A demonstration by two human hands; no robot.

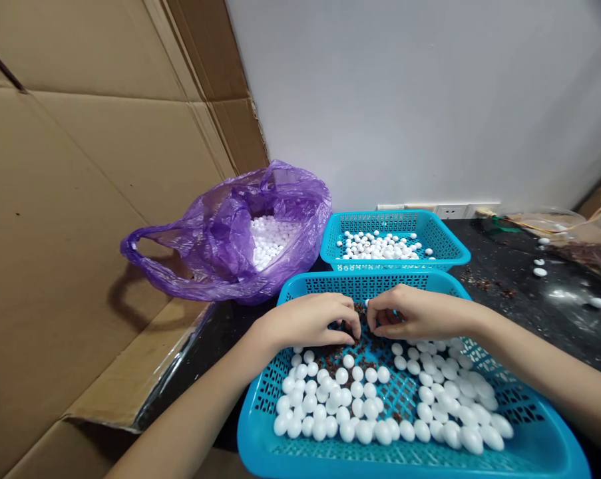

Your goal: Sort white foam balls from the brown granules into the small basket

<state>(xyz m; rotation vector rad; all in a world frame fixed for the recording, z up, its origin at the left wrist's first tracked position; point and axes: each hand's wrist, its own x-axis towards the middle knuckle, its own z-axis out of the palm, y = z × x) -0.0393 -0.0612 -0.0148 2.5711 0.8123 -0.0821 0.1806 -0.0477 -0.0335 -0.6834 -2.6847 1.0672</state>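
Note:
My left hand reaches over the near turquoise plastic basket, its fingers curled down toward brown shreds on the basket floor. Close beside it, my right hand is also closed, thumb and fingers drawn together; whatever either hand may grip is hidden. A small white ball shows by the right fingertips. Many smooth white balls fill the near part of this basket, with more heaped on its right side. Between them, brown shreds and patches of the lattice floor show.
Behind stands a second turquoise basket with white balls. Left of it, a purple plastic bag gapes over more small white balls. Cardboard walls the left side. On the black tabletop lie brown crumbs and stray balls; a power strip runs along the wall.

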